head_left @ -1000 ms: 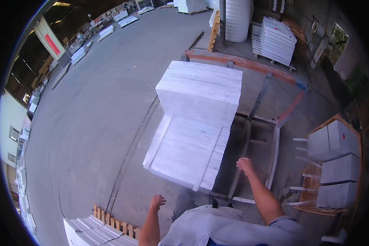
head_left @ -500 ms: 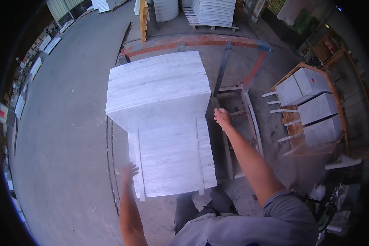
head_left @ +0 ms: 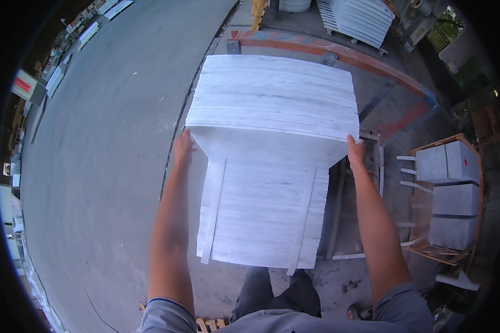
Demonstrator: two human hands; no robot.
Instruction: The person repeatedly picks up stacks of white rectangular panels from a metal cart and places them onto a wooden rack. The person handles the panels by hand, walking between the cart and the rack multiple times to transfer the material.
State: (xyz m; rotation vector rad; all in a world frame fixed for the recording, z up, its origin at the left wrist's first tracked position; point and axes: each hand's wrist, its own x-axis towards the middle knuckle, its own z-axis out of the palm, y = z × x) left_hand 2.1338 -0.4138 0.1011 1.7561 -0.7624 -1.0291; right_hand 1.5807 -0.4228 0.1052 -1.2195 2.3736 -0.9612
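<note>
A white-grey stone slab [head_left: 269, 145] stands on edge at the near end of a tightly packed row of slabs [head_left: 275, 91]. My left hand [head_left: 183, 145] is closed at its upper left corner. At the opposite corner, my right hand [head_left: 356, 152] grips the same slab, with the thumb on the top edge. The slab's near face looks towards me, with narrow gaps behind its top edge. A lower row of slabs [head_left: 264, 216] lies between my arms, with a pale strip [head_left: 214, 211] along its left side and another strip [head_left: 301, 222] along its right.
An orange and blue metal frame [head_left: 366, 53] runs behind and right of the slabs. Farther right, a wooden crate [head_left: 475, 219] holds stone blocks [head_left: 454, 200]. White panels [head_left: 358, 19] are stacked at the back. Concrete floor [head_left: 111, 166] extends along the left.
Both hands have moved up to the upper corners of the near slab and closed on it. The view has shifted, so the slabs appear farther right.
</note>
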